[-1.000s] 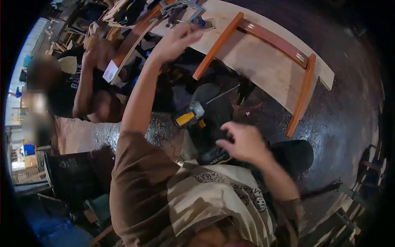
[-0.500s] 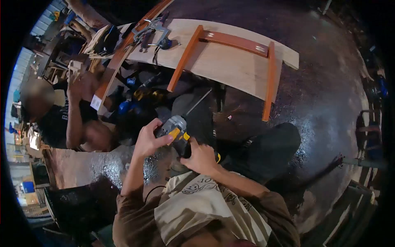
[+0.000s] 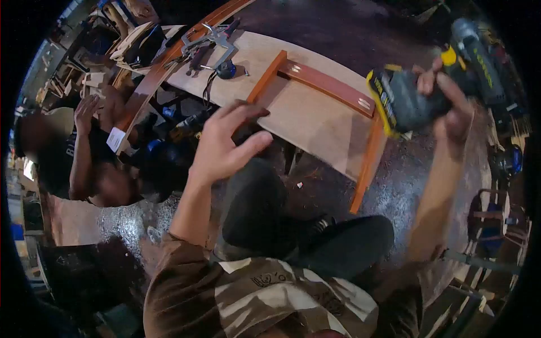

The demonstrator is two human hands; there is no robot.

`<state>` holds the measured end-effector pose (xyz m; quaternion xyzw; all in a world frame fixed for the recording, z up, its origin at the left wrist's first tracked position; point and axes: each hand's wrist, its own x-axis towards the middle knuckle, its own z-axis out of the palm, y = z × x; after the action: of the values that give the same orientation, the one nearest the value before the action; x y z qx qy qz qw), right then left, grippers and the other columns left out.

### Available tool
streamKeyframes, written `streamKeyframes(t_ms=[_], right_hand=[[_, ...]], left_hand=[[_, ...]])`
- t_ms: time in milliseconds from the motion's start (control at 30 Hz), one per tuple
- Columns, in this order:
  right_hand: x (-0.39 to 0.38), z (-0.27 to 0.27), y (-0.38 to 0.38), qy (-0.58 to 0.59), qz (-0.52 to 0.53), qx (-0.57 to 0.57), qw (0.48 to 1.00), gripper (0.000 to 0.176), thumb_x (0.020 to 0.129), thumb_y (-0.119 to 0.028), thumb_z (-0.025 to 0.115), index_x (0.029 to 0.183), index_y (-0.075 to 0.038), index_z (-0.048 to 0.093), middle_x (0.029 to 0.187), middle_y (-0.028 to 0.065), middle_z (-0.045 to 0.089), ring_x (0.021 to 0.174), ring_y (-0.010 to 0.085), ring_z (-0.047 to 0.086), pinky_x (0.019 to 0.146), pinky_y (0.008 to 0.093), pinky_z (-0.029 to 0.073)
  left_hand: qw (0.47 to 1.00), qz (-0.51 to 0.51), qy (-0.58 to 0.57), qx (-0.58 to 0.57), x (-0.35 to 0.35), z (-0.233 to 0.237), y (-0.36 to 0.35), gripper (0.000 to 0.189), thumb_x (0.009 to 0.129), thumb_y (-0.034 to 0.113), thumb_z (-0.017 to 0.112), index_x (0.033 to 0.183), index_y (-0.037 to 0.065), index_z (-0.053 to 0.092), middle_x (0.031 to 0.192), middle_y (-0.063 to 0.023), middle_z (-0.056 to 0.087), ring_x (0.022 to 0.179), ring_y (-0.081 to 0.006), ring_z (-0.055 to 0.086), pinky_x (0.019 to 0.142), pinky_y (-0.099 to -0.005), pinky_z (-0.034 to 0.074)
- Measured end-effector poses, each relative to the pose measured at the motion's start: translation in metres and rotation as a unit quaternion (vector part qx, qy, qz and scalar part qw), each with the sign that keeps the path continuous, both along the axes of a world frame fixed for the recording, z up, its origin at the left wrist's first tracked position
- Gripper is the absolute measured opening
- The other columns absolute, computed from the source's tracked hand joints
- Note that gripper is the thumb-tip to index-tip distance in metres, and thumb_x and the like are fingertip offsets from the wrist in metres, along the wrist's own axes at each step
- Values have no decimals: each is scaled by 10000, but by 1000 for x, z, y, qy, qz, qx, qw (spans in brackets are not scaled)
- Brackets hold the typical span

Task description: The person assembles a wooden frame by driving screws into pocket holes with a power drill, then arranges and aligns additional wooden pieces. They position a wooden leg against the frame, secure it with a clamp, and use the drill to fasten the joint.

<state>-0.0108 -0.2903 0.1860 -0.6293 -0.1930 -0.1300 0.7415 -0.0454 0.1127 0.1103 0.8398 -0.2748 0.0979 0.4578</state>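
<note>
My right hand (image 3: 452,110) is raised at the upper right, its fingers wrapped round the grip of a yellow and black cordless drill (image 3: 403,100). The drill's battery points left, and its grey head lies toward the far right. My left hand (image 3: 222,147) is bare, fingers stretched and thumb apart, near the left leg of a reddish-brown wooden frame (image 3: 332,87). That frame has two legs joined by a crossbar with pale oval marks, and it rests on a light wooden board (image 3: 307,127).
Metal clamps (image 3: 224,49) and a round blue-black object (image 3: 226,70) lie on the board's left part. A long reddish wooden rail (image 3: 147,89) runs along the left. Beside it a person (image 3: 90,152) in a dark shirt sits with a raised hand. My bent legs are below the board.
My left hand has let go of the drill and opened, moving up toward the frame. My right hand has swung the drill up and far to the right.
</note>
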Motion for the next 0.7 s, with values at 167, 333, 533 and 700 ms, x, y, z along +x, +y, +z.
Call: streamKeyframes(t_ms=[167,333,533,700], right_hand=[[171,-46,-15,30,-56,-45,997,342,784,-57,654,1117,-16,586,895,47,586,896,176,578,961,335,445],[255,-115,-12,87,28,-66,994,479,656,3,626,1133,-31,606,901,46,601,904,179,585,969,324,441],[281,-126,9,212,141,10,967,511,629,76,631,1131,-17,634,1018,67,623,902,164,604,885,323,487],[295,-128,23,239,157,-22,958,530,626,89,643,1143,-26,634,1059,62,622,904,155,602,867,331,503]], left_hand=[[992,104,-22,65,101,-19,-6,359,831,296,726,1040,4,710,966,-138,687,855,-260,635,767,-344,498],[971,220,32,89,183,-60,27,312,862,260,707,1064,23,699,922,-101,640,827,-187,578,734,-305,451],[935,335,38,109,286,-90,57,390,857,342,706,1101,38,695,1052,-147,669,971,-313,642,849,-399,496],[914,356,73,180,327,-114,63,523,856,433,681,1216,55,658,1168,-170,651,1103,-359,617,938,-445,480]])
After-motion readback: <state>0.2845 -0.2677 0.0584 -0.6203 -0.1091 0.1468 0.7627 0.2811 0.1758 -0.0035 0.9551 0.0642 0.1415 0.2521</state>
